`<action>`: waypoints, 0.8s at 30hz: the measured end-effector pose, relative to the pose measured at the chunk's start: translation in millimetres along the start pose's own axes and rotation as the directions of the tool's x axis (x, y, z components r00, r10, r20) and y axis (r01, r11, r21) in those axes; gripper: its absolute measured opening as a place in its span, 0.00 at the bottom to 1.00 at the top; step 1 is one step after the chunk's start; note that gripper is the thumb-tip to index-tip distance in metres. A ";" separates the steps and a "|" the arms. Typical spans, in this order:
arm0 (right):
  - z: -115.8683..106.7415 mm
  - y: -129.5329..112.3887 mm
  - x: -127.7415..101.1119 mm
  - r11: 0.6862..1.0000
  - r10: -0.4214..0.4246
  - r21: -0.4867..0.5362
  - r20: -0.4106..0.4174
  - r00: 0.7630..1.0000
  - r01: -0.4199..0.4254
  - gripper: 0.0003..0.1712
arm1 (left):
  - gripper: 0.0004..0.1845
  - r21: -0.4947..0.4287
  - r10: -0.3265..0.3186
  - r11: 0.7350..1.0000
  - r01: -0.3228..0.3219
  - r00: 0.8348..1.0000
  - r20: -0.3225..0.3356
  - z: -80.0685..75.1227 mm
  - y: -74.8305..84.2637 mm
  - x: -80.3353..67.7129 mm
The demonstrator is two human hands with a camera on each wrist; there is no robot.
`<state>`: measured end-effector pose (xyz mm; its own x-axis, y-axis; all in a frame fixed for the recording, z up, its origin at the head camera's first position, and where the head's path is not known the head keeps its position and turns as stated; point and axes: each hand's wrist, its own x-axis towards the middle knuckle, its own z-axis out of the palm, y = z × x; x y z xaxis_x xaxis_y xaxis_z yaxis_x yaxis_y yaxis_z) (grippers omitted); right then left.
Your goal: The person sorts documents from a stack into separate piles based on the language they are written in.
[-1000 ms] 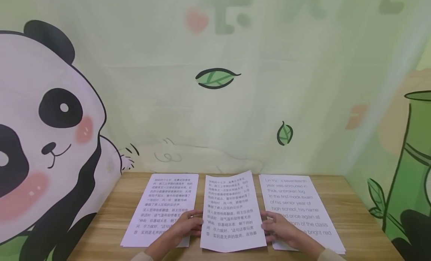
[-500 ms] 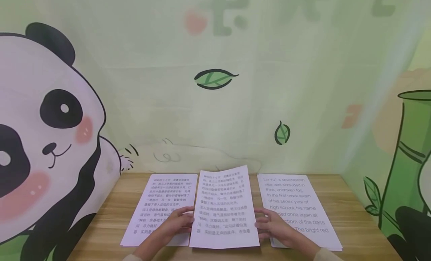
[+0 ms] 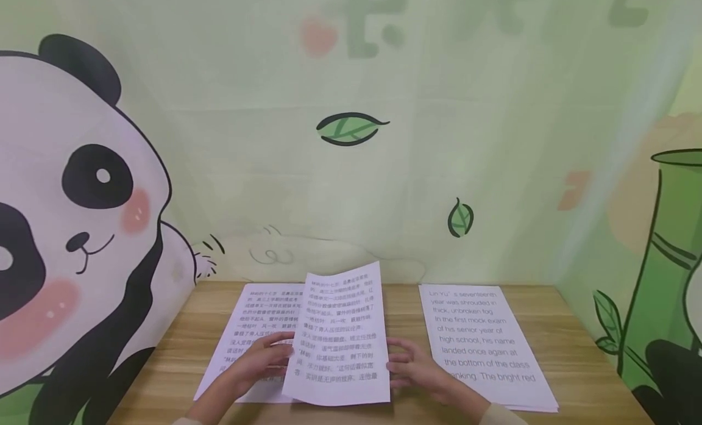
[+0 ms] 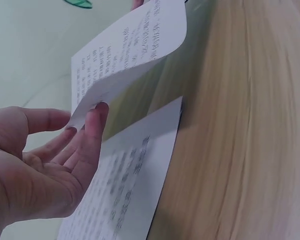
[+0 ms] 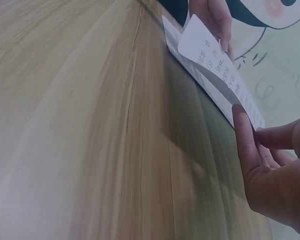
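A printed sheet of paper (image 3: 340, 333) with Chinese text is held up off the table between both hands, slightly bowed. My left hand (image 3: 263, 361) pinches its left edge, thumb on the printed face and fingers behind, as the left wrist view shows at the sheet (image 4: 125, 50). On the opposite edge my right hand (image 3: 414, 367) pinches it the same way; the right wrist view shows thumb and fingers on the sheet's border (image 5: 215, 65). Beneath and to the left lies a stack of Chinese-text sheets (image 3: 258, 303), partly covered by the held sheet and my left hand.
A stack of English-text sheets (image 3: 477, 339) lies at the right of the wooden table (image 3: 581, 364). Behind the table hangs a green backdrop (image 3: 384, 187) printed with a panda, leaves and bamboo.
Both hands have carried the sheet leftward from the middle of the table, so it now overlaps the left stack. The right hand has moved off the English-text stack.
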<state>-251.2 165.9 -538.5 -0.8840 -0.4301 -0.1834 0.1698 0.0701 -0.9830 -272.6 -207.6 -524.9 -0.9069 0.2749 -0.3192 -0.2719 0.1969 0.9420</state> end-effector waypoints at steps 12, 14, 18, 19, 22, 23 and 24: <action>35.9 2.8 26.4 0.998 0.027 0.057 0.002 1.000 -0.027 0.39 | 0.34 -0.001 -0.031 1.000 0.031 0.999 -0.044 -43.9 -4.7 -11.3; 41.4 3.0 31.4 0.997 0.024 0.067 0.010 1.000 -0.025 0.39 | 0.34 0.007 -0.031 0.999 0.032 0.998 -0.058 -49.7 -4.3 -13.7; 52.6 4.2 43.2 0.997 0.016 0.077 0.011 1.000 -0.017 0.38 | 0.34 0.037 -0.031 0.999 0.034 0.996 -0.078 -61.1 -4.8 -15.7; 55.5 4.7 46.4 0.997 0.013 0.080 0.011 1.000 -0.014 0.38 | 0.34 0.039 -0.041 0.998 0.044 0.995 -0.091 -64.0 -5.3 -15.5; 64.9 6.0 55.8 0.997 0.005 0.082 0.005 1.000 -0.005 0.37 | 0.33 0.031 -0.082 0.996 0.087 0.988 -0.133 -72.7 -7.9 -14.1; 68.1 6.5 58.8 0.996 0.002 0.085 0.005 1.000 -0.002 0.37 | 0.33 0.025 -0.098 0.994 0.103 0.984 -0.149 -75.4 -9.2 -13.7; 71.3 7.3 61.7 0.996 -0.001 0.089 0.008 1.000 0.001 0.36 | 0.33 0.017 -0.109 0.993 0.113 0.981 -0.160 -78.0 -10.7 -13.3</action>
<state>-273.5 75.7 -556.2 -0.8808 -0.4372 -0.1820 0.2075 -0.0109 -0.9782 -282.7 -286.8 -522.6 -0.9115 0.0980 -0.3995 -0.3674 0.2425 0.8979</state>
